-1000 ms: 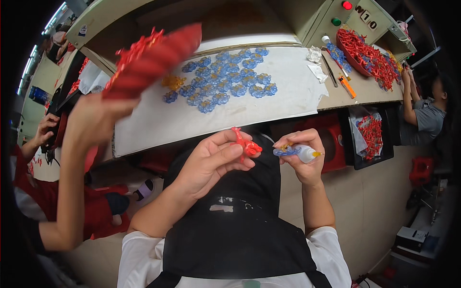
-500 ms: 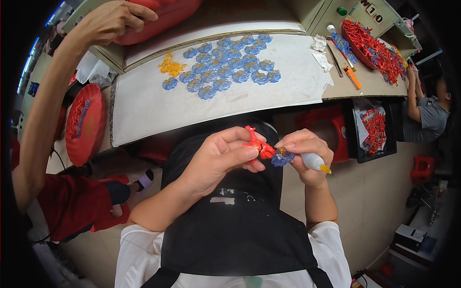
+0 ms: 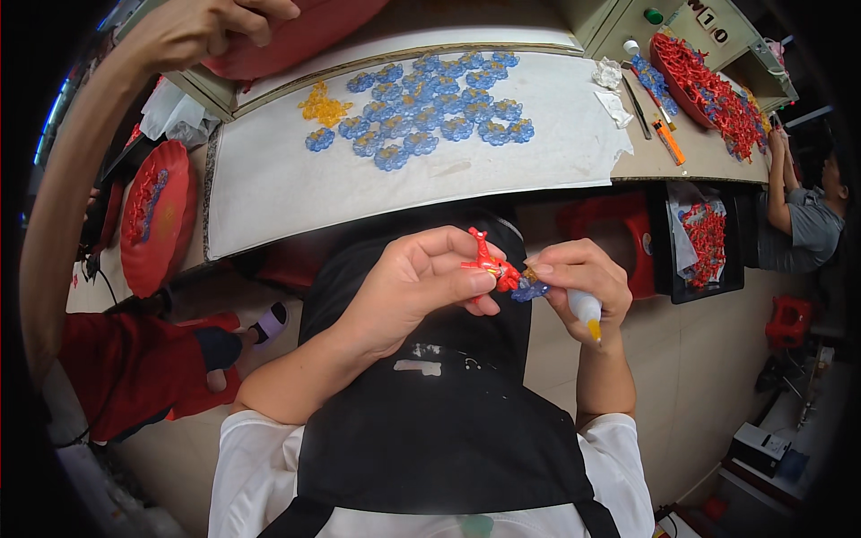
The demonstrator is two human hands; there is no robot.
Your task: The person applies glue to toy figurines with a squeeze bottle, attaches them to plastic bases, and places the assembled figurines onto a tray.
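Note:
Above my lap, my left hand pinches a small glossy red plastic figure between thumb and fingers. Just to its right, the fingertips of my right hand grip a translucent blue flower-like piece with some gold on it. That piece touches the lower right end of the red figure. Tucked in the same right hand is a white squeeze bottle, its yellow tip pointing down. My fingers hide part of both small pieces.
Many blue pieces and a yellow heap lie on the white-covered table. An orange cutter and tweezers lie right, near a heaped red tray. A co-worker's hand holds a red basin.
The bottle in my right hand has tilted so its tip points more downward. Both hands keep hold of their pieces. The co-worker's hand and red basin appear slightly higher in view.

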